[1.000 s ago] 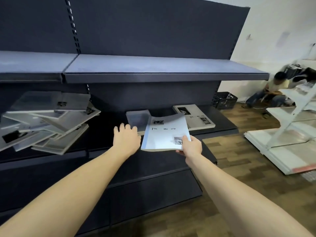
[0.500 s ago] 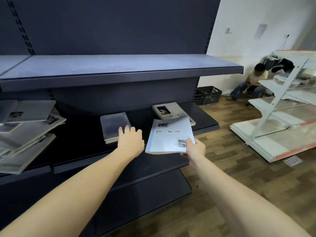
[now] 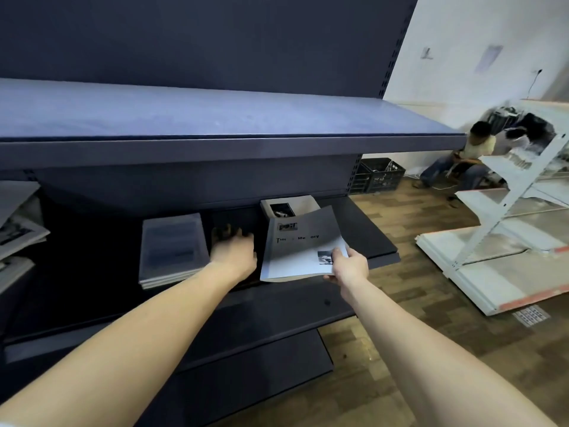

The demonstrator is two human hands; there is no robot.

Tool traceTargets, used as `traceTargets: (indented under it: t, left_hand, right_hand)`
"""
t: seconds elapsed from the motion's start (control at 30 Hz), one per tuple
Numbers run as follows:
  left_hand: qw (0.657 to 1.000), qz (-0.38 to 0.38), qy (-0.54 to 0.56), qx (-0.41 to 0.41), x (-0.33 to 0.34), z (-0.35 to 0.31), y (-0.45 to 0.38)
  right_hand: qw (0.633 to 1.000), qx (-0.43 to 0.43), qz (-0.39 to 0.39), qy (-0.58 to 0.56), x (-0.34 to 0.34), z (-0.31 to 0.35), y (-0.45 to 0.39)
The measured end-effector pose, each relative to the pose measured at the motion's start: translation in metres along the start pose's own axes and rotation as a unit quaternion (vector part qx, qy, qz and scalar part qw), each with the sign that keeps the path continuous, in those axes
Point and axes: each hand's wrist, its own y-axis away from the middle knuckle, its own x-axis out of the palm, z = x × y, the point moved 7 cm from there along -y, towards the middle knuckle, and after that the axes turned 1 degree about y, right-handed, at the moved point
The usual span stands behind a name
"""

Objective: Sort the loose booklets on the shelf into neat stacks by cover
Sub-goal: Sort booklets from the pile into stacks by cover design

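Observation:
My right hand (image 3: 349, 265) pinches the lower right corner of a white booklet (image 3: 297, 251) with black cover lettering, held tilted above the dark middle shelf (image 3: 369, 238). Behind it a stack of booklets with a black photo on the cover (image 3: 288, 208) lies on the shelf, partly hidden. My left hand (image 3: 234, 249) reaches flat into the shadowed gap between that stack and a neat stack of grey-covered booklets (image 3: 172, 249); its fingers are spread and hold nothing. Loose booklets (image 3: 17, 229) lie jumbled at the far left edge.
An upper shelf (image 3: 215, 143) overhangs the working shelf. On the wooden floor to the right lie white shelving parts (image 3: 498, 263). A black crate (image 3: 380, 175) stands by the wall, and a person sits on the floor (image 3: 462, 161) beyond it.
The view has swung right, so the jumbled pile slid to the left edge. My left hand went deeper into the shelf gap. The held booklet moved right, over the photo-cover stack.

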Motion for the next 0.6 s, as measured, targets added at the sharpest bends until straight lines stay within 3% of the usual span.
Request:
traceTargets:
  t: [0.27, 0.6]
  left_hand:
    - [0.998, 0.037, -0.017, -0.043, 0.006, -0.013, -0.042]
    - [0.992, 0.043, -0.007, -0.119, 0.018, -0.038, -0.069]
  right_hand:
    - [0.997, -0.002, 0.015, 0.071, 0.002, 0.011, -0.069]
    - [0.951, -0.108, 0.154, 0.247, 0.021, 0.036, -0.127]
